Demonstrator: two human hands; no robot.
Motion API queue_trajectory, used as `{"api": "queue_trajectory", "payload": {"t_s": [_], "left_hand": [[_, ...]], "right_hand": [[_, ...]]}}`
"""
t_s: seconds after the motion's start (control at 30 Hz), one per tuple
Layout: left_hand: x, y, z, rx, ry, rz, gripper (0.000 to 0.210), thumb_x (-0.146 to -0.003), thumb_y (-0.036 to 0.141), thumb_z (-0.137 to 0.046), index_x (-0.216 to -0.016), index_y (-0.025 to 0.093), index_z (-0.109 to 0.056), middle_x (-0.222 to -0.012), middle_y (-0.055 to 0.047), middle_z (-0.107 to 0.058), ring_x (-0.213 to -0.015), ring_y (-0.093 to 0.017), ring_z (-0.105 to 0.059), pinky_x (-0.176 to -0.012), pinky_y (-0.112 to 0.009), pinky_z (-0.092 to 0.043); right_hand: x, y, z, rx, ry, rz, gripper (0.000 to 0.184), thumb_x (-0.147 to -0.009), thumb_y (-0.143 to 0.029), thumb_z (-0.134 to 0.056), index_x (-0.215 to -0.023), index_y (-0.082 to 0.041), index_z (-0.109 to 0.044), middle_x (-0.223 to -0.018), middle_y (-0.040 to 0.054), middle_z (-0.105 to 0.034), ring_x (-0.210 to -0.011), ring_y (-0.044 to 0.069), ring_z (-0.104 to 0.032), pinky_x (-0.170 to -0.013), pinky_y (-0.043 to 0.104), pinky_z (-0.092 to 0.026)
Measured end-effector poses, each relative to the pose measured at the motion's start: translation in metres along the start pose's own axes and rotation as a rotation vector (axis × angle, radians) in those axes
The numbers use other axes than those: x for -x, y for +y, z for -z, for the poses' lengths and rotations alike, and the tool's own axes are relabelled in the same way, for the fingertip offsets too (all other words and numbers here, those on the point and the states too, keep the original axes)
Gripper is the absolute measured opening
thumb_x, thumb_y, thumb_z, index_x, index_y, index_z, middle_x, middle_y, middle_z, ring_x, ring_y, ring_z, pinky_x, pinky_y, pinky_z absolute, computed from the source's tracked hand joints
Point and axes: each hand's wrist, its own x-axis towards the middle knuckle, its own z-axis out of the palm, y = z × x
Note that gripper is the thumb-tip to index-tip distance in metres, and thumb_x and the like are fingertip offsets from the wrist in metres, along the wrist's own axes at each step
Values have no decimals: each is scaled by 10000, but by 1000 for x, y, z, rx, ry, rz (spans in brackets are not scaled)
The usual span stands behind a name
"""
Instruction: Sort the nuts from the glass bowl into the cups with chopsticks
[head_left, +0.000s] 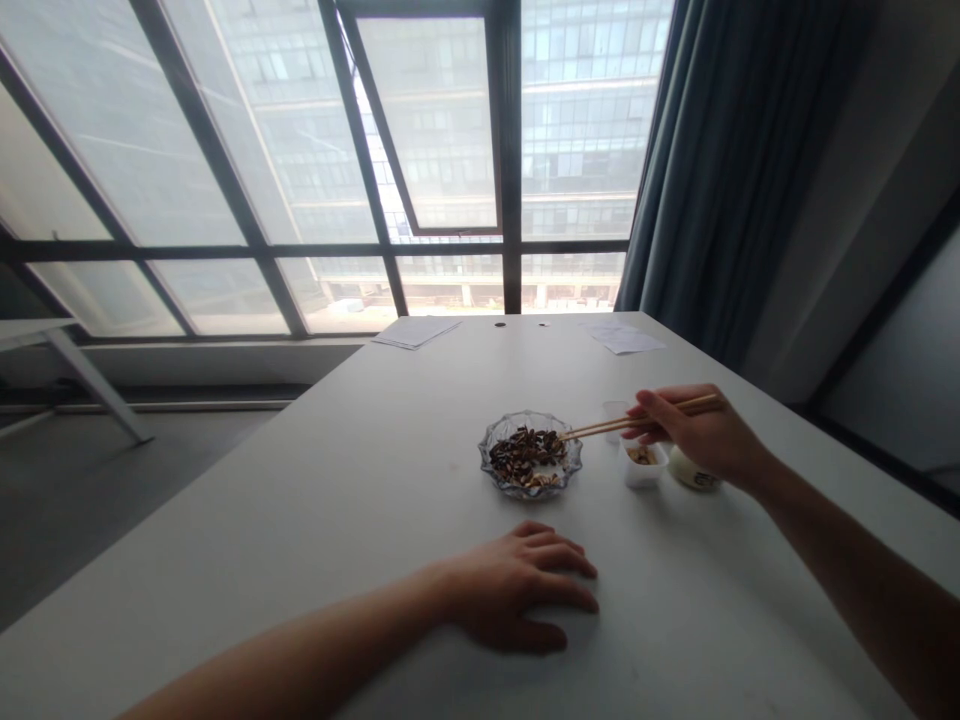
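Observation:
My right hand (694, 425) is closed around a pair of wooden chopsticks (600, 428). Their tips reach the right side of a clear glass dish (491, 480) with a wavy rim. Dark brown seeds or nuts (517, 452) fill much of the dish, and a few paler pieces (545, 481) lie at its near edge. Below my right hand stands a small white plastic tub (643, 474) with light brown pieces (641, 455) inside. My left hand (529, 588) rests palm down on the table in front of the dish, fingers spread, holding nothing.
A pale jar (691, 470) stands partly hidden under my right hand. Behind the tub is a clear cup (616, 415). Papers (415, 332) and more sheets (624, 338) lie at the far end of the white table (360, 500), before the windows. A dark curtain (709, 180) hangs at right.

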Motion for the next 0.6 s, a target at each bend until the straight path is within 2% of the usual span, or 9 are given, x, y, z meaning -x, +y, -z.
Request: {"api": "queue_trajectory", "payload": {"t_s": [0.17, 0.23, 0.3, 0.43, 0.6], "left_hand": [[0, 0, 0, 7, 1, 4, 465, -1021, 527, -637, -1416, 282, -605, -1498, -76, -610, -1400, -273, -552, -1217, -394, -300], [0, 0, -1, 5, 2, 6, 466, -1020, 522, -637, -1419, 284, -603, -1502, -75, -606, -1403, -273, -550, -1222, -396, -290], [-1, 0, -2, 6, 0, 7, 471, -1018, 524, -639, -1423, 287, -600, -1505, -75, -604, -1409, -275, -546, -1229, -398, -281], [-1, 0, -1, 10, -12, 11, 474, -1018, 522, -640, -1429, 291, -596, -1509, -74, -601, -1415, -276, -541, -1234, -400, -282], [-1, 1, 0, 14, -18, 18, 474, -1013, 506, -653, -1433, 296, -591, -1511, -71, -598, -1416, -278, -538, -1238, -400, -286]], "right_hand": [[-2, -25, 53, 96, 199, 22, 508, -756, -683, -861, -834, -182, -828, -827, 131, -828, -718, 304, -821, -696, 418, -727], [-2, -28, 70, 139, 220, -4, 486, -777, -668, -855, -805, -184, -821, -802, 136, -822, -706, 314, -818, -709, 449, -727], [-3, -28, 83, 165, 188, -57, 451, -787, -640, -862, -777, -191, -819, -772, 135, -816, -699, 318, -816, -718, 460, -727], [-5, -23, 93, 170, 79, -128, 428, -762, -618, -887, -783, -194, -832, -782, 143, -818, -703, 328, -814, -686, 451, -728], [-3, -26, 79, 141, 134, -38, 452, -771, -650, -868, -800, -201, -828, -778, 141, -815, -694, 308, -812, -674, 425, -723]]}}
